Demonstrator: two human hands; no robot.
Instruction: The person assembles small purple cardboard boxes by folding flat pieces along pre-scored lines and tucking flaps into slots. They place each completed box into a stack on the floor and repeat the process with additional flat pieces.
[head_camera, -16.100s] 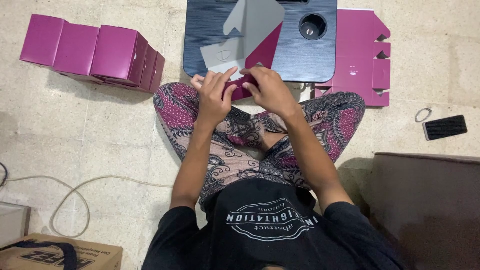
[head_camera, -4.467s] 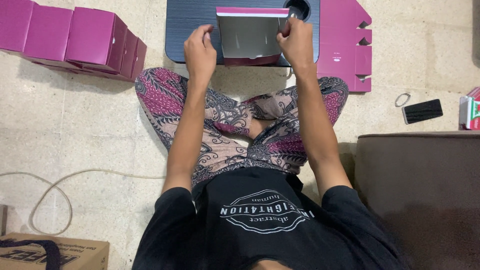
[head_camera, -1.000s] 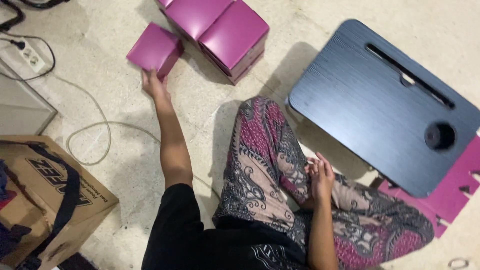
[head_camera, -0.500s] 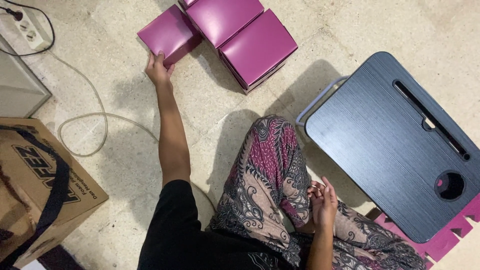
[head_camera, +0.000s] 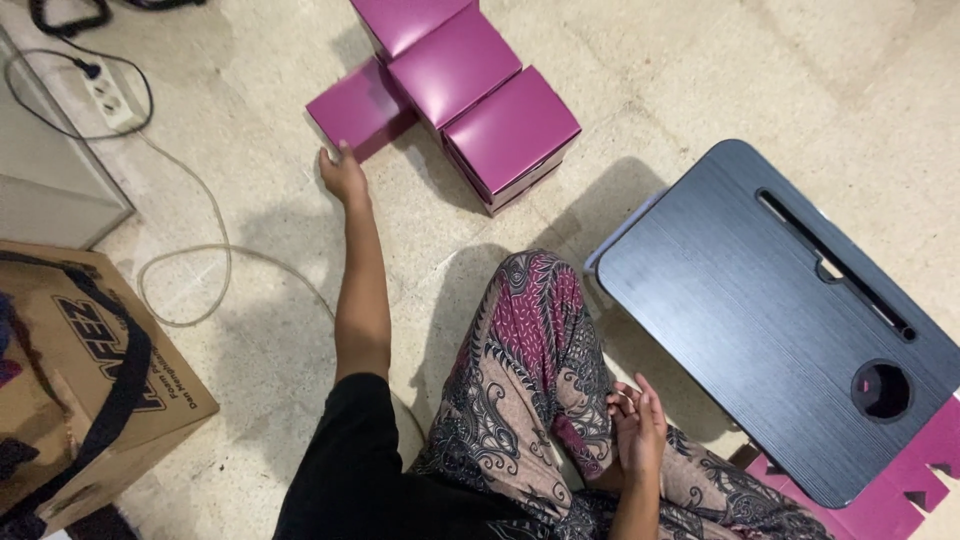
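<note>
I sit cross-legged on a pale stone floor. My left hand (head_camera: 343, 172) reaches far out to the left, fingertips at the near edge of a small magenta box (head_camera: 358, 105) that lies on the floor beside a stack of magenta boxes (head_camera: 480, 95). The hand holds nothing. My right hand (head_camera: 636, 428) rests on my patterned trouser leg, fingers loosely apart and empty. A dark blue lap table (head_camera: 775, 310) stands to my right.
Flat magenta box blanks (head_camera: 900, 490) stick out from under the lap table at the lower right. A cardboard box with a black strap (head_camera: 85, 370) sits at the left. A white cable (head_camera: 195, 270) and power strip (head_camera: 110, 90) lie on the floor beside a grey cabinet (head_camera: 45, 190).
My left hand set the small magenta box next to the stack and has drawn back to its near edge. The view shifted slightly; my right hand stayed on my leg.
</note>
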